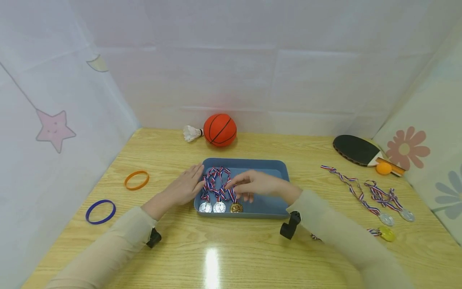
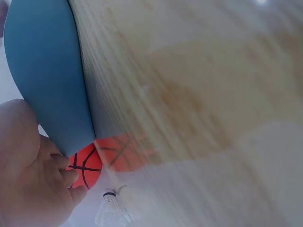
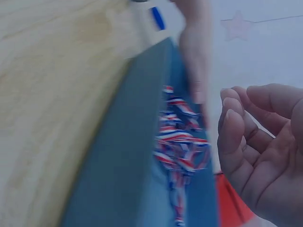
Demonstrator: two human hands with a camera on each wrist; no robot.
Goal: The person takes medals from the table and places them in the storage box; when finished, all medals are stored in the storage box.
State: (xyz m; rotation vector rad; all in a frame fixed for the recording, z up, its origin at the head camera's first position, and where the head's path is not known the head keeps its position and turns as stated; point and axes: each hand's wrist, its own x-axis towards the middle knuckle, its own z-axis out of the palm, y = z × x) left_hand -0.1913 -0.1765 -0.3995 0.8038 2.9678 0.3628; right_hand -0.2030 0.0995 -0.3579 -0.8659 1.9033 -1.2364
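A blue-grey tray (image 1: 265, 214) holds three medals with red, white and blue ribbons: two silver medals (image 1: 219, 207) and a gold medal (image 1: 236, 208) lie along its front left, their ribbons bunched behind them. On the tray's left rim rests my left hand (image 1: 185, 185), fingers fairly straight; in the left wrist view they lie by the tray's outer wall (image 2: 47, 71). My right hand (image 1: 252, 184) hovers over the middle of the tray, beside the ribbons (image 3: 180, 142). Its fingers are loosely bent, with nothing held between them and the thumb.
Behind the tray are a small basketball (image 1: 220, 130) and a shuttlecock (image 1: 191, 133). Orange (image 1: 136, 180) and blue wristbands (image 1: 100, 212) lie left. To the right are a table tennis paddle (image 1: 355, 149), an orange ball (image 1: 383, 168) and more medals (image 1: 386, 219), partly behind my right sleeve.
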